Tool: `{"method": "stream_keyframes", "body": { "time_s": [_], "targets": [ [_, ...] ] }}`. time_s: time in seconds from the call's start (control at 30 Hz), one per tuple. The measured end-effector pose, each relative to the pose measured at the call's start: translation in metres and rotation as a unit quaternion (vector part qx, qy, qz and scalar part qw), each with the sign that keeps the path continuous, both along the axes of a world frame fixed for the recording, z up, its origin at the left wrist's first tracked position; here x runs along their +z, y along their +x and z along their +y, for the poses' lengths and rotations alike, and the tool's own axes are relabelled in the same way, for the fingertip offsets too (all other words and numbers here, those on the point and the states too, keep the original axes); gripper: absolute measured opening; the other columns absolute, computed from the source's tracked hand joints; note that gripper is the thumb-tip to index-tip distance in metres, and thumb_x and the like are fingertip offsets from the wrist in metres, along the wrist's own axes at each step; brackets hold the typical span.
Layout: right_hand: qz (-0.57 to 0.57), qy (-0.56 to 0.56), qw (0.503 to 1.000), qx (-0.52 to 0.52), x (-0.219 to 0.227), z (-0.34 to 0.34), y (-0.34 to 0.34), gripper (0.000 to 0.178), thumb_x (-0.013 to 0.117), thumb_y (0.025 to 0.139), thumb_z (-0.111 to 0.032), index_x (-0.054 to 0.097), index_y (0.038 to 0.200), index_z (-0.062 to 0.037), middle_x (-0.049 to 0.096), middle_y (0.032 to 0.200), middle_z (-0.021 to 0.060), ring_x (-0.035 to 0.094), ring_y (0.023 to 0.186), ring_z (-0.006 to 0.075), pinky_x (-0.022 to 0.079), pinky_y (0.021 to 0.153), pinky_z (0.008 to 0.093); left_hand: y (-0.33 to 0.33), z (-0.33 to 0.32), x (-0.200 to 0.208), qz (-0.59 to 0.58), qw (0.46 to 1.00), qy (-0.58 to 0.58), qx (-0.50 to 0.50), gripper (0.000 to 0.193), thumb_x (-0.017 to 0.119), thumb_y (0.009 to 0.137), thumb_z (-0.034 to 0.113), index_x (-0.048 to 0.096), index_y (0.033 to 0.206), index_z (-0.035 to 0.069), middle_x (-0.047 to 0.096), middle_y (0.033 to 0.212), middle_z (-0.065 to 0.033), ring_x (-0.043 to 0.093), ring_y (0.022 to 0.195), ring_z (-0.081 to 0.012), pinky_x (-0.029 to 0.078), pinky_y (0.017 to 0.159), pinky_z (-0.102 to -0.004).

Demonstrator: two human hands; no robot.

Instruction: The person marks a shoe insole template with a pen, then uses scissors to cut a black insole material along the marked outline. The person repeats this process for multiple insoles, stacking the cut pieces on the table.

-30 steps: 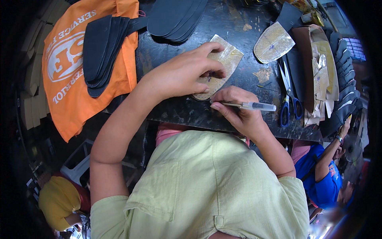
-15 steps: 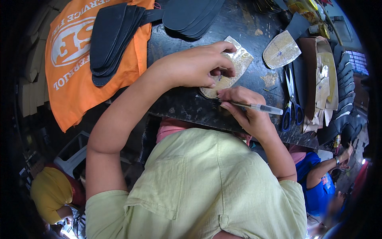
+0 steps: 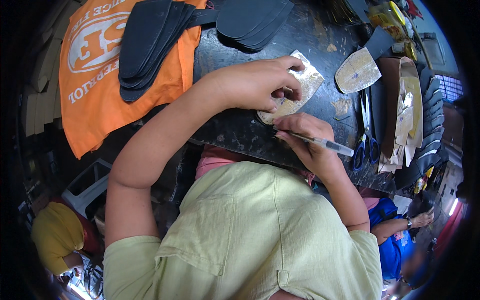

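Observation:
My left hand (image 3: 265, 85) rests over a tan, shiny, tongue-shaped piece (image 3: 310, 79), its fingers bent and apart and pressing down on it. Part of that piece is hidden beneath the hand. Close beside, my right hand (image 3: 307, 137) is closed around a pen (image 3: 327, 144) with a clear barrel. The pen's tip end is at the rounded near edge of the piece, mostly covered by my fingers. A similar tan piece (image 3: 358, 71) with a stitched-looking edge lies farther right on the dark table (image 3: 240, 135).
Scissors (image 3: 367, 132) with dark blue handles lie right of my right hand. Stacks of black cut pieces (image 3: 150, 45) sit on an orange cloth (image 3: 95, 112) and at the table's back (image 3: 252, 25). A box of scraps (image 3: 387, 107) stands at right. Other people (image 3: 395, 240) are nearby.
The whole view has shifted slightly, so the table things appear a little to the right. My hands keep nearly the same place on the piece, and the pen is tilted slightly more downward.

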State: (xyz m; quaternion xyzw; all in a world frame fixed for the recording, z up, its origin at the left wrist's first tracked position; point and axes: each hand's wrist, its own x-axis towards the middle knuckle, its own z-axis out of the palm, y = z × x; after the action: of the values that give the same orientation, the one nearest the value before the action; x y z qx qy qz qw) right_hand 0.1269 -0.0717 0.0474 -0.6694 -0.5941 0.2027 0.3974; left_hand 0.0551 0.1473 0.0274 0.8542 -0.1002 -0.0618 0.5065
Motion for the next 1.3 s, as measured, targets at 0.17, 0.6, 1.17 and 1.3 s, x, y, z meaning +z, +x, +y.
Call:
{"method": "stream_keyframes", "body": {
  "time_s": [0.17, 0.6, 1.17, 1.3],
  "targets": [
    [-0.092, 0.068, 0.993, -0.007, -0.010, 0.016, -0.010, 0.024, 0.083, 0.082, -0.005, 0.067, 0.099, -0.0075, 0.072, 0.090, 0.0103, 0.072, 0.077, 0.0298, 0.057, 0.066, 0.0385, 0.000, 0.000, 0.000, 0.014, 1.000, -0.003, 0.006, 0.043, 0.071, 0.078, -0.006, 0.071, 0.120, 0.004, 0.041, 0.157, -0.0164, 0.069, 0.097, -0.0210, 0.058, 0.087, -0.0319],
    [-0.079, 0.036, 0.996, 0.018, 0.001, 0.012, -0.006, 0.021, 0.081, 0.084, -0.004, 0.064, 0.095, -0.0064, 0.071, 0.089, 0.0104, 0.071, 0.076, 0.0298, 0.056, 0.065, 0.0384, -0.003, -0.005, -0.001, -0.024, 0.999, 0.038, 0.013, 0.044, 0.070, 0.079, -0.006, 0.071, 0.121, 0.004, 0.043, 0.157, -0.0177, 0.069, 0.095, -0.0221, 0.058, 0.086, -0.0323],
    [0.041, 0.036, 0.987, -0.150, 0.029, -0.013, 0.038, 0.013, 0.072, 0.094, 0.002, 0.068, 0.106, 0.0019, 0.071, 0.096, 0.0117, 0.069, 0.089, 0.0189, 0.056, 0.080, 0.0321, -0.037, -0.093, 0.009, -0.087, 0.922, 0.335, 0.172, 0.036, 0.064, 0.084, 0.011, 0.066, 0.117, -0.003, 0.061, 0.119, -0.0157, 0.061, 0.108, -0.0295, 0.057, 0.091, -0.0378],
    [0.115, 0.077, 0.987, -0.081, 0.033, 0.010, 0.050, 0.013, 0.069, 0.096, 0.003, 0.069, 0.108, 0.0043, 0.073, 0.102, 0.0135, 0.070, 0.096, 0.0222, 0.055, 0.088, 0.0335, -0.042, -0.127, 0.001, -0.112, 0.854, 0.442, 0.250, 0.050, 0.063, 0.083, 0.012, 0.063, 0.128, -0.011, 0.062, 0.128, -0.0209, 0.062, 0.113, -0.0302, 0.055, 0.096, -0.0369]
  ]
}}
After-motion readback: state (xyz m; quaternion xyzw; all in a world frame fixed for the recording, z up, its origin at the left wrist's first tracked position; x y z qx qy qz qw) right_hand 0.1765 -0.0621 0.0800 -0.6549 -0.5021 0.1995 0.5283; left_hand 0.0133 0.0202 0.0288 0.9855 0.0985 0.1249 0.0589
